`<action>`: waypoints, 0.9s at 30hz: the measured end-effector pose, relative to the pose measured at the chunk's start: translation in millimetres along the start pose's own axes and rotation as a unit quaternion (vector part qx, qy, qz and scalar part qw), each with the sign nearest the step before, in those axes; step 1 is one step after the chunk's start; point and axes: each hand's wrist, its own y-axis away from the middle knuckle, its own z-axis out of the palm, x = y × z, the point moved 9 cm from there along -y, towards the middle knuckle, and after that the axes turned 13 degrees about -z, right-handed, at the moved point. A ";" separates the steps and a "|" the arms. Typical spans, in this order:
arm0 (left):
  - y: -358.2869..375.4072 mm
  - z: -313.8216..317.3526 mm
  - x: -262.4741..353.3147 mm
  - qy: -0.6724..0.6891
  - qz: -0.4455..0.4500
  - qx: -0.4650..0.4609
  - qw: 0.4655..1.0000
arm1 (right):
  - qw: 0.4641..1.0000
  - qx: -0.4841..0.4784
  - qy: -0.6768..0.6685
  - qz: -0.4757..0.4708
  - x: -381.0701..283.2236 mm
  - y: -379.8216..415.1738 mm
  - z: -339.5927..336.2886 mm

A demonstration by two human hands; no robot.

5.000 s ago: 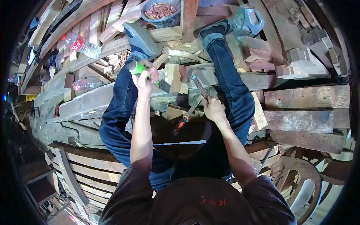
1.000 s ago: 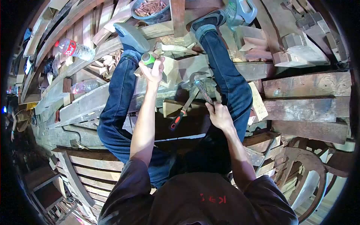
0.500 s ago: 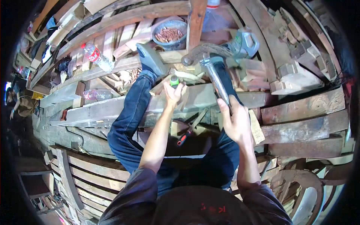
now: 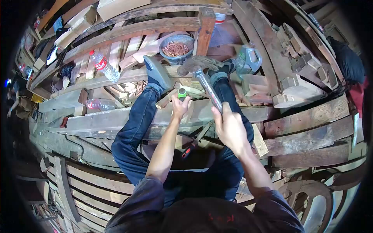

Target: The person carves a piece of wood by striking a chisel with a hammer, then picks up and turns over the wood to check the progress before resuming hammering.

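Observation:
My left hand (image 4: 180,107) is wrapped round a green-handled tool that looks like a chisel (image 4: 182,92). Only its round butt end shows; the blade is hidden below my fingers. My right hand (image 4: 230,126) grips the metal handle of a hammer (image 4: 210,90). Its worn, dark head is raised beyond the chisel and a little to its right, apart from it. Under my left hand lies a thick wooden beam (image 4: 112,120), with wood pieces between my legs. A screwdriver-like tool with a red and black handle (image 4: 187,151) rests below the beam.
A bucket of small wood pieces (image 4: 176,48) stands ahead of my feet. Plastic bottles (image 4: 104,66) lie on the left, and a clear jug (image 4: 248,60) stands at the right. Stacked planks (image 4: 307,120) and wood blocks (image 4: 299,91) fill the right side. Pale shavings (image 4: 134,88) are scattered by my left foot.
My right hand has moved left with the hammer, bringing its head nearer the chisel side. My left hand keeps its hold, and the view has shifted slightly.

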 end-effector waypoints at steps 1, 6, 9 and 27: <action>2.7 -0.8 16.2 -0.007 -0.001 -0.009 1.000 | 0.999 -0.035 0.026 -0.002 4.9 0.1 10.1; 5.5 1.4 35.9 -0.008 0.010 -0.040 0.999 | 0.997 -0.065 0.043 -0.016 12.0 0.5 9.8; 8.5 0.9 35.6 -0.030 0.051 0.012 0.998 | 0.999 0.011 0.033 -0.029 -6.8 -5.4 -14.0; -4.0 -1.3 10.3 -0.009 -0.020 -0.030 0.999 | 0.997 -0.059 0.049 -0.032 2.5 -7.7 15.9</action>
